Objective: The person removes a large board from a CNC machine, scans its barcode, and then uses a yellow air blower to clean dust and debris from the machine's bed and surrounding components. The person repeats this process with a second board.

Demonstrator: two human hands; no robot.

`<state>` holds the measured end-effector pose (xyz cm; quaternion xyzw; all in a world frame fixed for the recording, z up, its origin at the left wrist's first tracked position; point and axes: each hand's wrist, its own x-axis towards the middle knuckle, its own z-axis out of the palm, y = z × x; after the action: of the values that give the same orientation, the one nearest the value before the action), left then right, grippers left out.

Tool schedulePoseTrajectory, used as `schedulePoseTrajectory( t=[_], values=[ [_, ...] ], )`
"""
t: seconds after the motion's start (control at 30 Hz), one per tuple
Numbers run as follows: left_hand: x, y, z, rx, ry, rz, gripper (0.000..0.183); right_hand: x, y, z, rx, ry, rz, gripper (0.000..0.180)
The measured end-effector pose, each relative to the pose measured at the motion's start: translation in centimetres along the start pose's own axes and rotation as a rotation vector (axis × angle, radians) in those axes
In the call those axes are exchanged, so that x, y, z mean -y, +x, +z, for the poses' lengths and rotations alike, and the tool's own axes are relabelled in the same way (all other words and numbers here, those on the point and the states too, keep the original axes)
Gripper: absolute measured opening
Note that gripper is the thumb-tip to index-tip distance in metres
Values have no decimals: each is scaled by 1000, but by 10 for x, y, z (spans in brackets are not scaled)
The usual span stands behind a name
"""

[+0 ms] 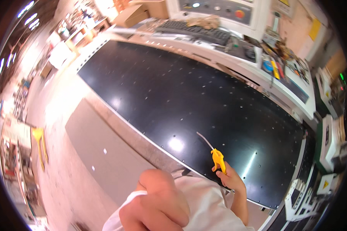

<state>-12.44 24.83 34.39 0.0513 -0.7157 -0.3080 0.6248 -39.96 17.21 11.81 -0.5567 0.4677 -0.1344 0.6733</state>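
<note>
My right hand point(233, 179) grips a yellow air blow gun point(218, 161) by its handle. The gun's thin, slightly bent metal nozzle point(204, 139) points up and to the left, above the black panel bed point(167, 95). This bed is dark and shiny, with small pale and dark dots across it and a light strip along its near edge. My left arm is bent up close to the camera. At the bottom of the picture, what seems to be my left hand point(153, 213) is cut off, and its fingers cannot be made out clearly.
A grey-brown board point(104, 150) lies beside the bed's near edge. Along the far side, a ledge carries a black keyboard point(193, 31) and hand tools point(277, 69). White-and-green machine units point(328, 144) stand at right. A yellow pallet jack point(39, 141) stands on the floor at left.
</note>
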Motion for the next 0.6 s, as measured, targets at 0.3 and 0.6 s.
schedulePoseTrajectory(
  t=[0.3, 0.6],
  values=[
    [137, -132, -128, -791, 834, -1025, 34, 18, 34, 43, 120, -33, -111, 21],
    [214, -255, -141, -1004, 490, -1196, 40, 33, 29, 47, 172, -73, -3, 32]
  ],
)
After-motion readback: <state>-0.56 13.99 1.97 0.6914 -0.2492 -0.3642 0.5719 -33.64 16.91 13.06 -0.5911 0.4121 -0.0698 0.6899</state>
